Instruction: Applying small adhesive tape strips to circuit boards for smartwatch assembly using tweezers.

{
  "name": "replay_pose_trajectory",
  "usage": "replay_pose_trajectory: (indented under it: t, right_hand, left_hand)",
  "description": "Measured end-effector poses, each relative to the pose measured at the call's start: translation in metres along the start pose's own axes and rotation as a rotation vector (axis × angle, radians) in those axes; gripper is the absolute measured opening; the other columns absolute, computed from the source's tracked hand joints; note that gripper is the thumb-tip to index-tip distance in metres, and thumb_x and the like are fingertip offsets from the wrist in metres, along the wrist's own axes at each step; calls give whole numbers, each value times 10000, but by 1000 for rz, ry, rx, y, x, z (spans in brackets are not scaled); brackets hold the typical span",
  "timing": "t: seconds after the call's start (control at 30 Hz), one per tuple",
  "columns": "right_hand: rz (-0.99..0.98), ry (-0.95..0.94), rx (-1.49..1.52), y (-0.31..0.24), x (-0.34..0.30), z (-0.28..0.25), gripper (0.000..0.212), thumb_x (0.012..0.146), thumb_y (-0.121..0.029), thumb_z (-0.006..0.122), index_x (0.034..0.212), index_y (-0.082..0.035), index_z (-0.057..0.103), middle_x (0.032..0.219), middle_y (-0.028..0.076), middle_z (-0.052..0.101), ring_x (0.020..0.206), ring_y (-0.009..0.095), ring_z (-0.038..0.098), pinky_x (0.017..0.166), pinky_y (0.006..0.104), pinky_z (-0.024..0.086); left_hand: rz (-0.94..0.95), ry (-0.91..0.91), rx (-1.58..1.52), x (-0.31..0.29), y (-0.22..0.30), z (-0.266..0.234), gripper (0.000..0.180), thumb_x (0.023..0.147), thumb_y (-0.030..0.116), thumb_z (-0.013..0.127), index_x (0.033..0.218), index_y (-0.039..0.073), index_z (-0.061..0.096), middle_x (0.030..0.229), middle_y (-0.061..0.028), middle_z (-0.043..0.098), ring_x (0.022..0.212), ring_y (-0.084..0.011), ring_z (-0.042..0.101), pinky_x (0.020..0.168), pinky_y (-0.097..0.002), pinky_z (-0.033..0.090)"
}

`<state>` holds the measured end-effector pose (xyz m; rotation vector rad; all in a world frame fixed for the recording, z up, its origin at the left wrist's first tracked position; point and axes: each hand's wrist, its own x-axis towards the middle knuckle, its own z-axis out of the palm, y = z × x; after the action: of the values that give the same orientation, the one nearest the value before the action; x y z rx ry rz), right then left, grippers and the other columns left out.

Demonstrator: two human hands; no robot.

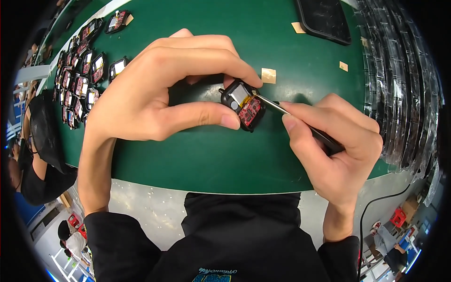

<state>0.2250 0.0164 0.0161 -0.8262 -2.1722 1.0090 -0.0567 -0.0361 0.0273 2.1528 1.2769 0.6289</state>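
Note:
Between the thumb and fingers of my left hand [159, 89] is a small black device housing [243, 104]. Its open face shows a red circuit board, a silver-white battery-like block and some yellow tape. My right hand [336, 145] grips a pair of dark-handled tweezers [272, 104], whose bright metal tip touches the upper right of the housing, by the yellow tape. Whether the tip pinches something there is too small to tell. Just beyond the housing, a small tan square of tape [268, 75] lies on the green table mat [206, 162].
Several similar open housings [81, 87] crowd the table's left side. Clear plastic trays [399, 84] stack along the right edge. A black phone-like slab [324, 19] lies at the back right, near small tan pieces [344, 66]. Another person's arm [40, 164] is at the far left.

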Motion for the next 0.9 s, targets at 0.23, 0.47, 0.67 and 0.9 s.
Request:
replay_pose_trajectory:
  t: [0.23, 0.47, 0.67, 0.9]
  right_hand:
    - [-6, 6, 1, 0, 0, 1, 249, 810, 110, 805, 1032, 12, 861, 699, 4, 618, 584, 51, 507, 538, 233, 338]
    - [18, 9, 3, -1, 0, 2, 256, 802, 103, 809, 1036, 16, 861, 708, -3, 621, 583, 44, 489, 534, 234, 315]
    - [18, 10, 7, 0, -1, 2, 259, 802, 97, 812, 1045, 21, 861, 707, 2, 619, 583, 51, 486, 537, 237, 308]
    - [4, 21, 14, 0, -1, 3, 257, 803, 98, 809, 1041, 19, 862, 702, 4, 616, 582, 60, 491, 538, 245, 314]
  left_hand:
    - [-17, -9, 6, 2, 3, -1, 605, 756, 412, 931, 1195, 13, 811, 1081, -78, 796, 934, -219, 681, 837, -363, 413]
    - [64, 18, 11, 3, 2, 2, 540, 766, 371, 913, 1148, 4, 806, 1052, -92, 798, 905, -235, 703, 830, -359, 411]
    - [63, 20, 2, 2, 2, 2, 540, 746, 341, 913, 1146, -4, 803, 1046, -97, 796, 905, -241, 703, 826, -354, 412]
    - [68, 36, 4, 4, 1, 4, 544, 738, 342, 905, 1137, -14, 803, 1036, -102, 795, 894, -243, 698, 818, -355, 414]
